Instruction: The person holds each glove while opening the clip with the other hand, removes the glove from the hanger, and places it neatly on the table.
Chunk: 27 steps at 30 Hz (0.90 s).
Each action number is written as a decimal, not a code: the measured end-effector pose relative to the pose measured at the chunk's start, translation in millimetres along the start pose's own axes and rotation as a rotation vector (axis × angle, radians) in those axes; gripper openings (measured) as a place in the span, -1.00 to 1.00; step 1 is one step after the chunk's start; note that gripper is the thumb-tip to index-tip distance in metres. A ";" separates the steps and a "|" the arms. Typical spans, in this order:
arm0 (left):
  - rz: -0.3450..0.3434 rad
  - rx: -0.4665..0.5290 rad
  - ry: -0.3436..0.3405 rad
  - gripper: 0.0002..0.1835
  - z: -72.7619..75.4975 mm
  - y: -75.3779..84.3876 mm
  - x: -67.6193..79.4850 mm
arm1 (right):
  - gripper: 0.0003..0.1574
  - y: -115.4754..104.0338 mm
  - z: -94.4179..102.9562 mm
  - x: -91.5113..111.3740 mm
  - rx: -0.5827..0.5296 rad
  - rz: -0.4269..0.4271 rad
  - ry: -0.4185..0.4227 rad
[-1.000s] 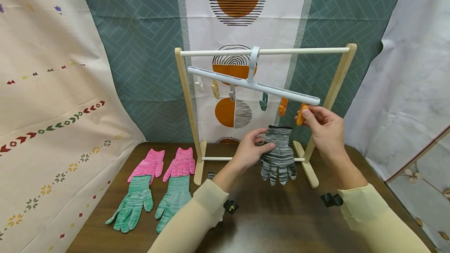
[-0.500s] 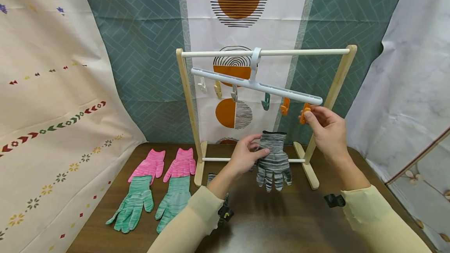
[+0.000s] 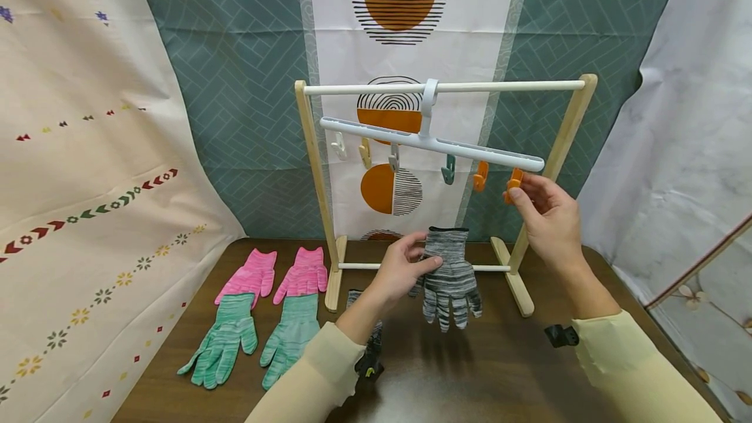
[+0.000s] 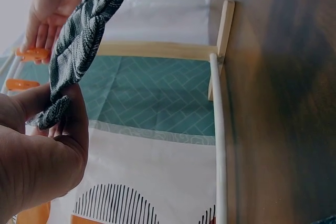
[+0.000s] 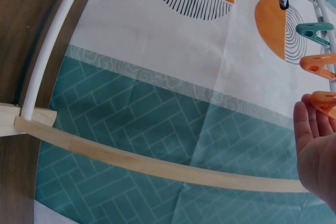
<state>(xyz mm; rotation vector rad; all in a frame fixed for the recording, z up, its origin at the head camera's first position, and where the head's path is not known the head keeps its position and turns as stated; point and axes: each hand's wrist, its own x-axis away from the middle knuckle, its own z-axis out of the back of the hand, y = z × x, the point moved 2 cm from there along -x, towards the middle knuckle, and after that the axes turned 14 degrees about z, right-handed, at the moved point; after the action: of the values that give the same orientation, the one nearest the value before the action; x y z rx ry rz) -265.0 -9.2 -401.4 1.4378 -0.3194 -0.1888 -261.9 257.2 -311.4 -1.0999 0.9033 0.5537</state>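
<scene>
A grey-and-black knit glove point(image 3: 451, 276) hangs fingers down from my left hand point(image 3: 402, 267), which pinches it at one side near the cuff. In the left wrist view the glove point(image 4: 79, 45) rises from between thumb and fingers. My right hand point(image 3: 549, 217) pinches the orange clothespin point(image 3: 514, 181) at the right end of a pale hanger point(image 3: 435, 143). That hanger tilts down to the right, hooked on the rack's white top bar point(image 3: 511, 86). Other clothespins hang along it, including a second orange one point(image 3: 480, 176) and a dark green one point(image 3: 449, 170).
Two pink gloves point(image 3: 301, 273) and two green gloves point(image 3: 226, 341) lie on the brown table point(image 3: 470, 371) at left. Another grey glove point(image 3: 375, 338) lies partly under my left forearm. The rack's wooden post point(image 3: 565, 126) stands just behind my right hand.
My left hand has moved left and down with the grey glove, away from the orange clothespin. The right hand keeps its pinch and has shifted slightly right, the hanger's right end rising a little.
</scene>
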 end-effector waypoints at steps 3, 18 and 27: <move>0.012 0.021 0.003 -0.33 0.6 -3.2 3.1 | -0.57 0.3 -0.3 0.1 -0.011 0.009 0.008; 0.075 0.065 -0.004 -0.32 7.8 -23.2 10.1 | -0.57 4.4 1.8 2.4 -0.010 0.053 0.018; 0.112 0.056 -0.001 -0.33 13.7 -33.5 12.6 | -0.57 2.9 2.4 2.6 -0.001 0.050 0.022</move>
<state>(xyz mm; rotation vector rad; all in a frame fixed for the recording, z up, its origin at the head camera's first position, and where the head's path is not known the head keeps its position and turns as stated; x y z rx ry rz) -255.5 -30.4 -431.9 1.4709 -0.4070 -0.0903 -261.9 260.4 -314.7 -1.0887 0.9518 0.5844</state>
